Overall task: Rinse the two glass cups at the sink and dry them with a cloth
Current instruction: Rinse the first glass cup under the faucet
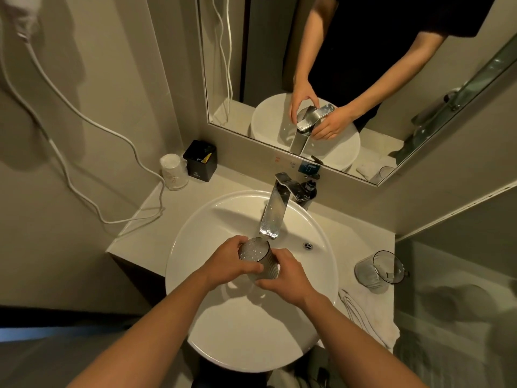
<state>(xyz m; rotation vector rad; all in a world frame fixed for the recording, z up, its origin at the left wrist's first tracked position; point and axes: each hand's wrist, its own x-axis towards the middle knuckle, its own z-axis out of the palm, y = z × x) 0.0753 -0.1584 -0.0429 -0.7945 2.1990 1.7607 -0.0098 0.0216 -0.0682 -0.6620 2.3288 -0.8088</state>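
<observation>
A ribbed glass cup [256, 252] is held over the round white sink [212, 340], just below the tip of the chrome tap [272, 217]. My left hand [228, 260] wraps its left side and my right hand [285, 271] grips its right side and base. Droplets or bubbles speckle the cup's inside. The second glass cup [377, 268] stands on the counter to the right of the sink, on a white cloth [366, 315] that hangs over the counter's front edge.
A black box [201, 161] and a wrapped stack of cups [173, 172] stand at the counter's back left. A white cable [92, 197] trails along the left wall onto the counter. A mirror [349, 79] hangs behind the tap. The overflow hole [307, 245] is right of the cup.
</observation>
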